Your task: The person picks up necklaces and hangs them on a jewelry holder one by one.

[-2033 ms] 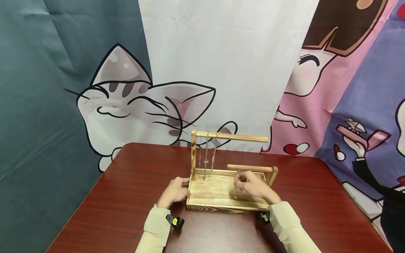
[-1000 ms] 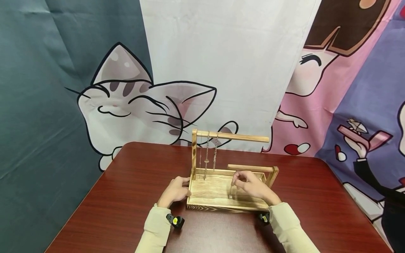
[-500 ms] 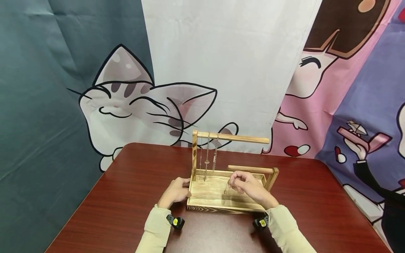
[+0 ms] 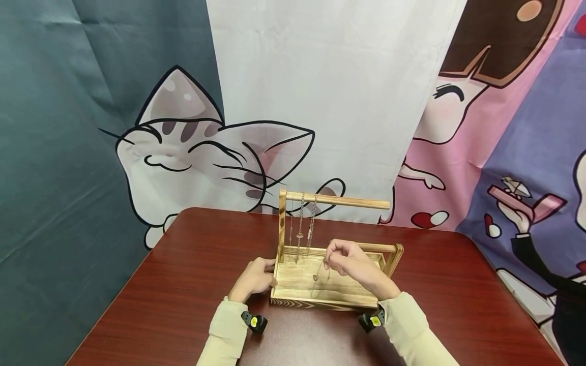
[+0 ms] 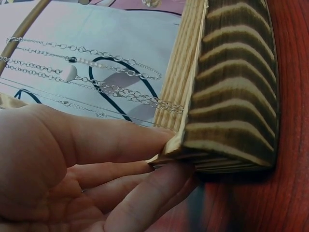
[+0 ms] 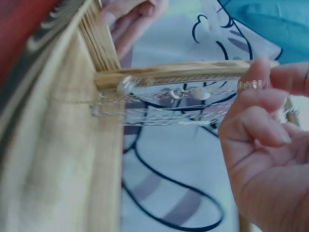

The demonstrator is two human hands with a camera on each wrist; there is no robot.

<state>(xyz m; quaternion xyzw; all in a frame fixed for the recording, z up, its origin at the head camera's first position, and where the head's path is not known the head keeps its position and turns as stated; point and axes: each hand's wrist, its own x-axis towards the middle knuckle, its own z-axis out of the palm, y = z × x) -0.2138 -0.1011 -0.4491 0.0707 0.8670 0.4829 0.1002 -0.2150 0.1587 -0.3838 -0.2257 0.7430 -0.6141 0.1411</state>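
A wooden jewelry stand (image 4: 299, 284) with a shallow tray sits on the table. My left hand (image 4: 253, 278) grips the tray's left end; in the left wrist view the thumb is inside and the fingers outside that end wall (image 5: 231, 87). Between its thumb and fingers, my right hand (image 4: 354, 264) pinches a thin necklace (image 4: 315, 278), which dangles over the middle of the tray with a small round pendant. Several other necklaces (image 4: 299, 235) hang from the upper bar, close to the left post. The right wrist view is blurred, and chains overlap there.
The upper bar (image 4: 352, 203) runs rightward from the left post (image 4: 281, 226). A lower bar (image 4: 377, 247) reaches left from the right post (image 4: 392, 260), partly behind my right hand. Beneath is a dark red table (image 4: 183, 305); a printed cloth (image 4: 348, 101) hangs behind it.
My right hand has moved left and slightly up with the necklace, whose dangling end has shifted left over the tray. The left hand stays on the tray's end.
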